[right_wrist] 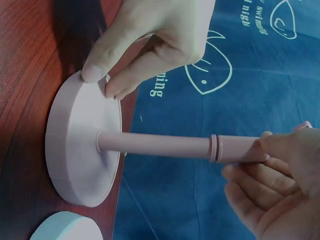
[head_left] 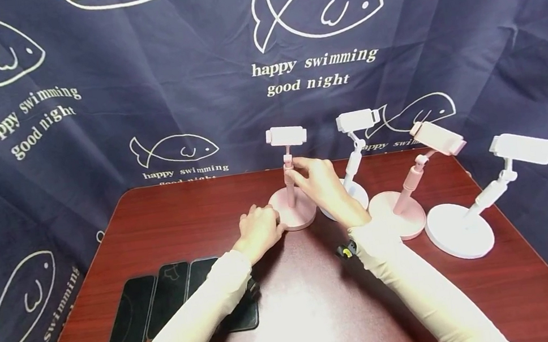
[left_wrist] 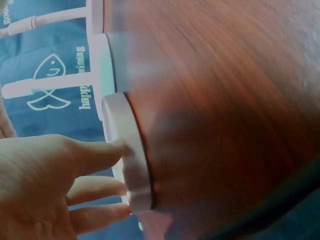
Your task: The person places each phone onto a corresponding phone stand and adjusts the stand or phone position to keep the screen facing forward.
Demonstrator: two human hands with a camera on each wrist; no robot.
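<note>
A pink phone stand (head_left: 301,210) with a round base, thin pole and clamp head stands upright at the table's back middle. My left hand (head_left: 259,230) holds the left edge of its base, thumb and fingers on the rim, as the left wrist view shows. Higher up, my right hand (head_left: 324,185) pinches the ribbed sleeve (right_wrist: 240,149) of the pole between thumb and fingers. The clamp head above both hands holds no phone. Just right of it, partly behind my right hand, is a white phone stand (head_left: 354,167).
Farther right stand another pink phone stand (head_left: 393,219) and another white phone stand (head_left: 458,234), both tilted at the neck. Several dark phones (head_left: 131,317) lie in a row at the left, partly under my left sleeve. A dark blue fish-print cloth (head_left: 217,41) hangs behind the red-brown table (head_left: 196,203).
</note>
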